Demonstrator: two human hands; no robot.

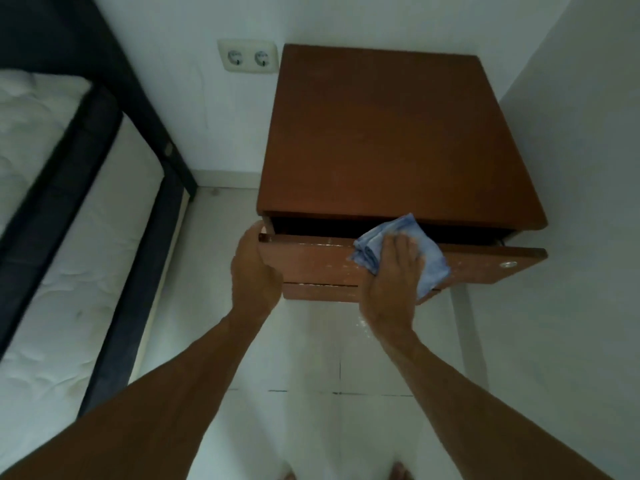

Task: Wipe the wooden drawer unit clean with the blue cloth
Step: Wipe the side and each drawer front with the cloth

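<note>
The wooden drawer unit (391, 133) stands in the room's corner, brown with a bare flat top. Its top drawer (311, 261) is pulled partly out, and the front panel shows pale scuffs and a small round lock at the right end. My left hand (254, 271) grips the left end of that drawer front. My right hand (391, 275) presses the crumpled blue cloth (405, 244) against the upper edge and face of the drawer front, near its middle. The drawer's inside is dark and hidden.
A bed with a white mattress (52, 237) and dark frame (138, 174) lies to the left. A double wall socket (247, 57) sits on the white wall beside the unit. White floor tiles (311, 358) run below, and a white wall (571, 202) closes the right side.
</note>
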